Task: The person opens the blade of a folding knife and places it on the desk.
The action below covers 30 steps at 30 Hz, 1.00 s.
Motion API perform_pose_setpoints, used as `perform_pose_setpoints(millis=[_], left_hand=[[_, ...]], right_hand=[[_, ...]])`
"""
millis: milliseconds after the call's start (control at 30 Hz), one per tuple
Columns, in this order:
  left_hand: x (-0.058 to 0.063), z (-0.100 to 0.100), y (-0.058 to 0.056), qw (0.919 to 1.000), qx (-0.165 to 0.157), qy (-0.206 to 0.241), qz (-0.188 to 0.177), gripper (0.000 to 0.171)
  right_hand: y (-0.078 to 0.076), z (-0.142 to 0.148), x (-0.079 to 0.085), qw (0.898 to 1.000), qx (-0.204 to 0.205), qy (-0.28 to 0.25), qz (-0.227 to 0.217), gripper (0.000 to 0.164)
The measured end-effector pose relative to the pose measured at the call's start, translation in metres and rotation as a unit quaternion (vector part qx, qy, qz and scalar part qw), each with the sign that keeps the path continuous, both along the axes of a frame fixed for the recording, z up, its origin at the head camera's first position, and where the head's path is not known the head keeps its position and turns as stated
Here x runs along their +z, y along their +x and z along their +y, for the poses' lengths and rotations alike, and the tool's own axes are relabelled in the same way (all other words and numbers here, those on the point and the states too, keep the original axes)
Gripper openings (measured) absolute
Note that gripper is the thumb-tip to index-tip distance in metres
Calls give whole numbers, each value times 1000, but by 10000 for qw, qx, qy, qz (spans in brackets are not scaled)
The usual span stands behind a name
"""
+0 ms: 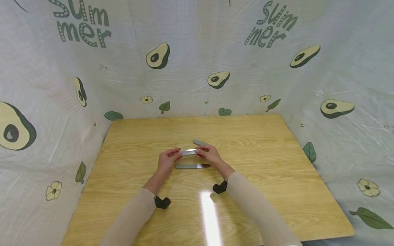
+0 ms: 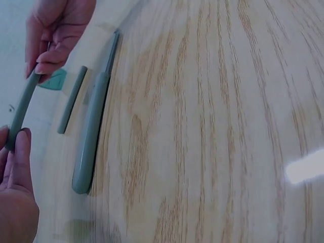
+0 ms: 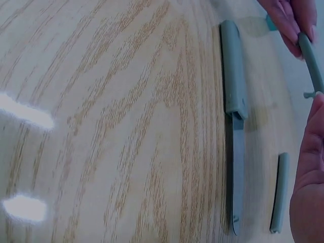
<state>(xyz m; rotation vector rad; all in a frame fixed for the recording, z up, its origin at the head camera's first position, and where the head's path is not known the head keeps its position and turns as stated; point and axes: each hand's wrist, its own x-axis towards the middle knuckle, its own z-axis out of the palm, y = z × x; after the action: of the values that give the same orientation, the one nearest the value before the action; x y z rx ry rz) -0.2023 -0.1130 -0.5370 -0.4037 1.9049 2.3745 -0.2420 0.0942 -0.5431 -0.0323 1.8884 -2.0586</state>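
Note:
My left hand (image 1: 167, 159) pinches the left end of a slim grey-green handle-like piece (image 1: 188, 152). Its right end sits between the thumb and fingers of my right hand (image 1: 212, 156), so the piece spans both hands above the table. Light glints off its upper face in the head view, and a small peg juts from its side in the right wrist view. Nearer me lies a knife (image 3: 234, 71) with a grey-green handle and a metal blade. Just beyond the hands is a thin grey-green strip (image 2: 72, 100), partly hidden by my right hand in the head view.
All of this is on a wooden table (image 1: 147, 198) with a bright light reflection near its front. A white sheet (image 1: 184, 99) printed with avocados and leaves hangs behind it and along both sides. Black wrist mounts (image 1: 162, 203) sit on both sleeves.

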Motion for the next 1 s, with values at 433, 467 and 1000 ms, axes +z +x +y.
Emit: perform_pose_setpoints(millis=[433,467,1000], left_hand=[[2,-2,2,9958,-903,105,-125,38],[2,-3,3,9949,-994,80,-136,38],[8,3,7,9877,-1564,-70,15,33]], right_hand=[[8,13,8,9982,581,-124,-95,15],[8,14,8,9979,624,-151,-61,15],[15,2,16,9908,1340,182,-17,33]])
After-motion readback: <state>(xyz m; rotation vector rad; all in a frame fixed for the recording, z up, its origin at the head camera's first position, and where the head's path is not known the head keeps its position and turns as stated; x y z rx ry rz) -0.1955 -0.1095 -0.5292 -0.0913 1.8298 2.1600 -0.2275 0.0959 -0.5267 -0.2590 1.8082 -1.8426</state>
